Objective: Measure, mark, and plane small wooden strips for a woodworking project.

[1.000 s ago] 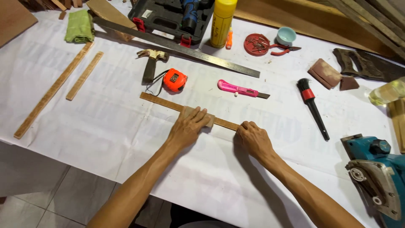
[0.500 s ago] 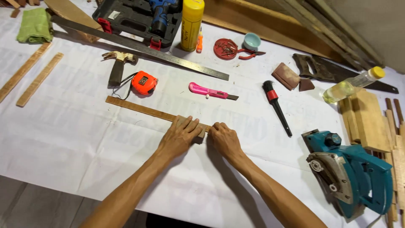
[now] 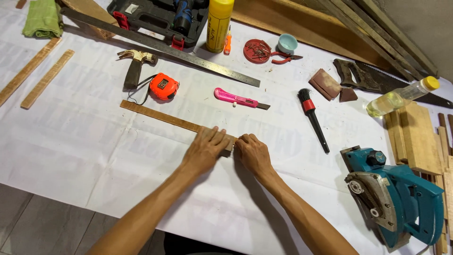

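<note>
A long thin wooden strip [image 3: 160,117] lies flat on the white-covered table [image 3: 71,146], running from upper left down to the right. My left hand [image 3: 206,150] rests palm down on its right end, fingers spread over the wood. Right beside it, my right hand [image 3: 252,152] has its fingertips curled against the very end of the strip. The two hands almost touch. The strip's right end is mostly hidden under them.
Past the strip lie an orange tape measure [image 3: 163,87], a hammer [image 3: 136,66], a pink utility knife [image 3: 238,98], a long steel ruler [image 3: 160,46] and a black brush [image 3: 312,118]. A teal electric planer [image 3: 396,198] sits at the right, next to stacked wood blocks [image 3: 415,137].
My right hand has slid left along the strip until it sits next to my left hand at the strip's end. The view has shifted right, bringing the planer into sight.
</note>
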